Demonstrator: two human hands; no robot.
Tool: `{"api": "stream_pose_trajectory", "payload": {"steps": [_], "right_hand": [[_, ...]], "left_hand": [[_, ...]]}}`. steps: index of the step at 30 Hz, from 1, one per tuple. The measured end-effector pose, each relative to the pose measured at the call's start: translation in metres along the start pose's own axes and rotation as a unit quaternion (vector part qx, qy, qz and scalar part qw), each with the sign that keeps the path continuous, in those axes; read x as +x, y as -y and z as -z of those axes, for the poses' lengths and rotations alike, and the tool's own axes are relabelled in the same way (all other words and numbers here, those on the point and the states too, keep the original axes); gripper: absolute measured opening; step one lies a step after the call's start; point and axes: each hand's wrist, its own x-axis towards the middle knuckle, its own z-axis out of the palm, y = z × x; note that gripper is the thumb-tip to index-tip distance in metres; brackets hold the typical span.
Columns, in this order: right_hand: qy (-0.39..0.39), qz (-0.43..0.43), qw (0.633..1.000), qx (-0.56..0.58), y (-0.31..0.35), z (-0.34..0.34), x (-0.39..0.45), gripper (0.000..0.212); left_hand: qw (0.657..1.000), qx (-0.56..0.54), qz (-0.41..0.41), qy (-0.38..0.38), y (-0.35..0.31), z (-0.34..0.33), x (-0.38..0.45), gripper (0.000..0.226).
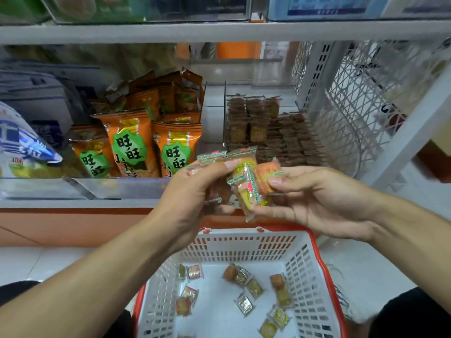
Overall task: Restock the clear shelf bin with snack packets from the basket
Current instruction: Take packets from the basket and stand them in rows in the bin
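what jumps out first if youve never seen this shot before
Both hands meet mid-frame: the left hand and right hand each keep a grip on a bunch of small snack packets in front of the shelf. Below them sits a white basket with a red rim, more loose packets scattered on its bottom. Behind, bright orange snack bags stand left of the clear shelf bin of brown packets.

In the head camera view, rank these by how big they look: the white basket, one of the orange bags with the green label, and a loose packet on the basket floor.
1. White basket
2. Orange bag
3. Loose packet

The basket sits nearer the camera, which exaggerates its lead.
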Motion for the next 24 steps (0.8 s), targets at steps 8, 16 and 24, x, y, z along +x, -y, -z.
{"api": "stream_pose_trajectory", "payload": {"steps": [8, 16, 24], "right_hand": [[-0.045, 0.05, 0.998, 0.016, 0.005, 0.004, -0.001, 0.045], [-0.108, 0.138, 0.984, -0.031, -0.008, 0.003, 0.009, 0.037], [-0.144, 0.09, 0.984, 0.057, -0.02, 0.003, 0.012, 0.042]], "left_hand": [[0.997, -0.049, -0.021, -0.061, -0.009, 0.007, 0.009, 0.008], [1.0, -0.023, -0.012, 0.0, 0.005, 0.003, 0.004, 0.016], [1.0, -0.006, -0.007, -0.003, 0.01, -0.003, 0.0, 0.046]]}}
